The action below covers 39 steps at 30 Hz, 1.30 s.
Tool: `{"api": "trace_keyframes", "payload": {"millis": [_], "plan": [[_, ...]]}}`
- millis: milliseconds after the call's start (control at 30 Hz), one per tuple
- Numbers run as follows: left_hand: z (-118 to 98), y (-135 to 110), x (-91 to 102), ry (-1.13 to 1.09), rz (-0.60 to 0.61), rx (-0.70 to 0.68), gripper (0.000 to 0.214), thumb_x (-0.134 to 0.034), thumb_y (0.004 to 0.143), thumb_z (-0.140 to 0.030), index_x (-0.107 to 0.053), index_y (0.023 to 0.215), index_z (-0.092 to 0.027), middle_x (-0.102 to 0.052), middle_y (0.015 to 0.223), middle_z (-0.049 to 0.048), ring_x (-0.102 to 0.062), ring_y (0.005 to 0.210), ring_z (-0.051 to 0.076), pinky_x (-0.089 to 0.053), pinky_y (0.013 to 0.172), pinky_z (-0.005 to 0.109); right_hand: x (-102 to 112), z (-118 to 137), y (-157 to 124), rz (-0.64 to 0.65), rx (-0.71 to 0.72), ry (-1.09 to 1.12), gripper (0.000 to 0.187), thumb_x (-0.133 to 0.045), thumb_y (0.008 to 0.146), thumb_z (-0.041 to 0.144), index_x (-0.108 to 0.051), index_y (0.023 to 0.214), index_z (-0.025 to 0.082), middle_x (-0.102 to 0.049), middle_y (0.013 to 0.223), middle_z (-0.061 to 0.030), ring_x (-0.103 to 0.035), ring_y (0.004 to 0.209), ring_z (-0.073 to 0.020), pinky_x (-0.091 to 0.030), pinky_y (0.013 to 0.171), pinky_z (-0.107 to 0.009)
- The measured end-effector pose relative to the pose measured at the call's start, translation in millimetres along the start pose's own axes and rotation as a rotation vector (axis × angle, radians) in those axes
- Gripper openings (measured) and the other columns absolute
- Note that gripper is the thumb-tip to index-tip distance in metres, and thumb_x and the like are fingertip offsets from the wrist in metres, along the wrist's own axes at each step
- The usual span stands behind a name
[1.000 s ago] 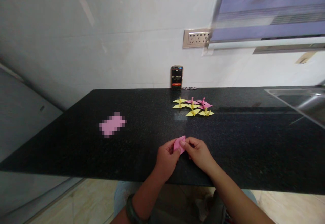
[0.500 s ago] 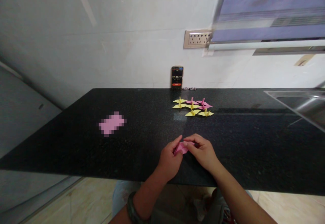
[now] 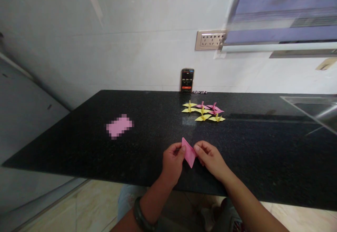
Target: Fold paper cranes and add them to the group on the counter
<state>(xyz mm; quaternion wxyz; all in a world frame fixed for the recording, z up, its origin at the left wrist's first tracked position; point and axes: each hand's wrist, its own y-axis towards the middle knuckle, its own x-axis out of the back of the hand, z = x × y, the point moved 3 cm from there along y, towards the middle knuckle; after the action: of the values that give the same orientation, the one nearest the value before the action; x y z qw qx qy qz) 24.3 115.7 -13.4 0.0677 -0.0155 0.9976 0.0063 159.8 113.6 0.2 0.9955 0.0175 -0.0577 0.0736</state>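
The left hand [image 3: 172,161] is closed on the left side of a folded pink paper [image 3: 189,152], which is pinched between thumb and fingers. The right hand [image 3: 210,158] is closed on the right side of the same paper, with the thumb tip set against its edge. The paper is held between the two hands over the near part of the desk [image 3: 250,147]. It is folded to a narrow kite shape, with one point raised to the upper left and the other turned down. Whether the lower point touches the desk cannot be told. A dark band [image 3: 139,216] is worn on the left wrist.

Beyond the hands, towards the far edge of the black speckled desk, a cluster of small paper cranes [image 3: 204,112] in yellow and pink is set out close together, well apart from the held paper. To the left, a flat pink item [image 3: 119,126] lies on the desk; it is blurred out and cannot be identified further.

At the far edge a phone [image 3: 187,80] is stood upright against the wall with a timer shown on its screen. A short string of small dark beads [image 3: 200,92] lies just to its right. A socket plate [image 3: 210,40] is fixed to the wall above. A metal sink [image 3: 313,107] is recorded at the far right of the desk.
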Motion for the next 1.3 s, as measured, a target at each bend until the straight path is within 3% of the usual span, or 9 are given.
{"api": "trace_keyframes", "payload": {"millis": [100, 200, 433, 700, 833, 1100, 1300], "plan": [[2.6, 1.8, -3.3, -0.028, 0.025, 0.034, 0.022, -0.054, 0.074, -0.03, -0.062, 0.085, -0.013, -0.064, 0.076, 0.0052, -0.057, 0.066, 0.014, -0.044, 0.061, 0.024, -1.1, -1.9, 2.5, 0.005, -0.042, 0.057, 0.021, -0.053, 0.076, 0.037, -0.054, 0.079, 0.016, -0.046, 0.054, 0.0047, -0.037, 0.044, -0.0061, -0.03, 0.041, -0.018], [3.5, 2.6, -6.4, -0.065, 0.013, 0.047, 0.021, -0.054, 0.074, -0.028, -0.061, 0.086, -0.013, -0.065, 0.078, 0.0066, -0.058, 0.067, 0.015, -0.044, 0.061, 0.024, -1.3, -3.1, 1.8, -0.008, -0.041, 0.067, 0.024, -0.048, 0.079, 0.037, -0.055, 0.074, 0.015, -0.045, 0.053, 0.004, -0.037, 0.044, -0.006, -0.03, 0.042, -0.018], [3.2, 2.8, -11.2, -0.092, 0.059, 0.013, 0.025, -0.057, 0.071, -0.018, -0.057, 0.096, -0.014, -0.065, 0.087, 0.0078, -0.06, 0.077, 0.017, -0.047, 0.07, 0.028, -2.0, -6.2, 2.2, -0.037, -0.034, 0.09, 0.022, -0.054, 0.076, 0.035, -0.059, 0.082, 0.015, -0.053, 0.06, 0.0015, -0.042, 0.049, -0.0075, -0.033, 0.045, -0.019], [6.2, 4.9, -12.5, -0.027, 0.065, 0.048, 0.023, -0.061, 0.065, -0.015, -0.06, 0.089, -0.013, -0.066, 0.084, 0.0071, -0.061, 0.078, 0.019, -0.046, 0.073, 0.03, 1.1, -5.3, 0.6, -0.038, -0.022, 0.028, 0.032, -0.044, 0.081, 0.039, -0.063, 0.089, 0.015, -0.05, 0.056, 0.0013, -0.04, 0.048, -0.0089, -0.031, 0.044, -0.02], [6.7, 5.2, -11.5, -0.032, 0.06, 0.056, 0.027, -0.062, 0.063, -0.013, -0.059, 0.09, -0.013, -0.066, 0.084, 0.0067, -0.061, 0.077, 0.018, -0.046, 0.072, 0.029, 0.7, -6.2, -0.2, 0.009, -0.018, 0.054, 0.029, -0.048, 0.079, 0.036, -0.063, 0.093, 0.017, -0.055, 0.061, 0.0004, -0.044, 0.051, -0.0098, -0.033, 0.047, -0.021], [2.7, 4.5, -8.9, -0.071, 0.119, 0.124, 0.013, -0.062, 0.065, -0.019, -0.061, 0.076, -0.011, -0.065, 0.073, 0.0053, -0.059, 0.065, 0.015, -0.046, 0.063, 0.026, 1.0, -8.2, 2.3, -0.022, -0.062, 0.051, 0.03, -0.051, 0.075, 0.041, -0.063, 0.084, 0.016, -0.056, 0.062, 0.0002, -0.043, 0.05, -0.0091, -0.032, 0.044, -0.02], [1.3, 3.9, -10.2, -0.117, 0.074, 0.178, 0.013, -0.064, 0.062, -0.02, -0.062, 0.071, -0.011, -0.063, 0.065, 0.0029, -0.056, 0.057, 0.012, -0.043, 0.054, 0.021, 1.1, -9.9, 2.8, 0.01, -0.087, 0.021, 0.031, -0.049, 0.075, 0.045, -0.058, 0.073, 0.015, -0.05, 0.058, 0.0017, -0.039, 0.048, -0.0077, -0.032, 0.043, -0.018]]}}
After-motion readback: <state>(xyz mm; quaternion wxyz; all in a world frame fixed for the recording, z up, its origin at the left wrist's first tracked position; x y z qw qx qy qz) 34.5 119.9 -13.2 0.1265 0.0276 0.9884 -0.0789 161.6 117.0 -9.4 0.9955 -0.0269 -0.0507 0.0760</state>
